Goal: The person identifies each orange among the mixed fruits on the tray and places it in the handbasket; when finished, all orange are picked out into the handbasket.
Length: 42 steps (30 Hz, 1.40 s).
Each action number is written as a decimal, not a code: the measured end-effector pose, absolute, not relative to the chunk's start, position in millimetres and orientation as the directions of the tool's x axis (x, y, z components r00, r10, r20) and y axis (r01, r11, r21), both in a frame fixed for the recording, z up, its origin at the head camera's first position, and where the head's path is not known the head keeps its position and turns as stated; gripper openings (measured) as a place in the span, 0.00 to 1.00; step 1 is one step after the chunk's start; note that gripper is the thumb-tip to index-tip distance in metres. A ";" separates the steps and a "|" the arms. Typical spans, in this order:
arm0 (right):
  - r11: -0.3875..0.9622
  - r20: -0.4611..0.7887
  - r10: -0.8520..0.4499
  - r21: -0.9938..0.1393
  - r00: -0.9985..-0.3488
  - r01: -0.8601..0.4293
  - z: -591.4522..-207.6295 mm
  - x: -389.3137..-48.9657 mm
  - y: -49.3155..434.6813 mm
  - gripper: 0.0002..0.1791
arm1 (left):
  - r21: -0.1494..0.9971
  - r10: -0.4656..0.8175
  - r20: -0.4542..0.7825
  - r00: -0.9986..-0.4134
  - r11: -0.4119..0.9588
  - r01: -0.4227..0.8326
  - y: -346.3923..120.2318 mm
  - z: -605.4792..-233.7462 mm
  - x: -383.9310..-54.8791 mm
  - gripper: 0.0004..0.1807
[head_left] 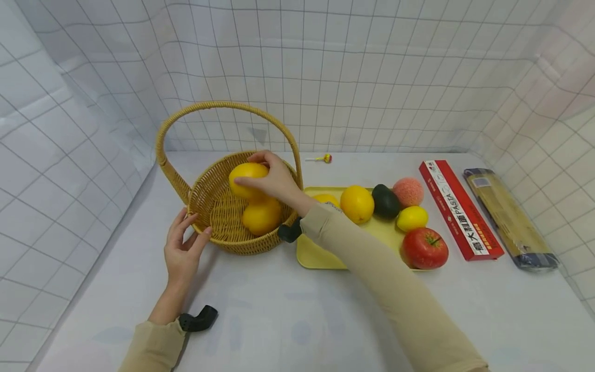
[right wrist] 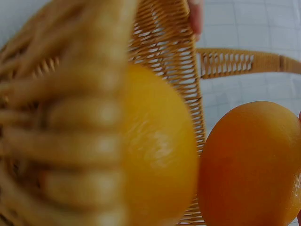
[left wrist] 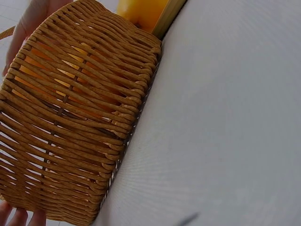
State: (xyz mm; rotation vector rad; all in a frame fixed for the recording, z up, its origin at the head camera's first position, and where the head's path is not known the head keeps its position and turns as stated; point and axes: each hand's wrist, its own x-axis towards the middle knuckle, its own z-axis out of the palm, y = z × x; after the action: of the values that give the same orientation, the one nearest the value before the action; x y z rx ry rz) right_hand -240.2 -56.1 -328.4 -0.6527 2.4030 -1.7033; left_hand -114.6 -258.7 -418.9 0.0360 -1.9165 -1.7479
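Observation:
My right hand (head_left: 279, 178) holds an orange (head_left: 239, 178) inside the wicker basket (head_left: 248, 248), up near its rim. A second orange (head_left: 262, 216) lies in the basket just below it; in the right wrist view this lower orange (right wrist: 160, 146) shows behind the blurred weave, beside the held orange (right wrist: 249, 165). At the basket's near left side, my left hand (head_left: 182, 253) grips the rim by the handle's base, its fingers bent and thumb against the edge. The left wrist view catches only some of its fingertips (left wrist: 35, 219) on the weave.
Right of the basket, a yellow tray (head_left: 321, 261) bears an orange (head_left: 357, 204), an avocado (head_left: 386, 201), a pink round fruit (head_left: 408, 192), a lemon (head_left: 412, 218) and a red apple (head_left: 424, 248). Farther right lie a pasta box (head_left: 460, 209) and a flat package (head_left: 509, 217). A lollipop (head_left: 327, 158) lies behind.

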 end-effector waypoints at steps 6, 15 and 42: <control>0.247 0.128 -0.407 -0.938 -0.904 -0.244 -339.0 -251.3 -59.2 0.25 | 0.927 -0.368 0.374 -0.851 0.172 0.333 -259.0 -422.3 -116.0 0.22; 0.333 0.032 -0.465 -0.919 -0.885 -0.209 -349.6 -257.5 -57.8 0.22 | 0.924 -0.367 0.379 -0.849 0.203 0.325 -260.3 -421.9 -117.2 0.22; -0.049 0.259 -0.540 -0.960 -0.801 -0.277 -297.5 -185.2 47.3 0.22 | 0.925 -0.369 0.373 -0.851 0.216 0.311 -260.2 -422.2 -116.8 0.22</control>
State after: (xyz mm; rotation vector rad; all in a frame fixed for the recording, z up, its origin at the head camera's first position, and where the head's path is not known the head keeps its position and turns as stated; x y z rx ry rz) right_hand -185.2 47.3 -297.5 -0.8855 2.0176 -1.9498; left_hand -116.8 -260.2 -422.2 0.0533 -1.9675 -1.6848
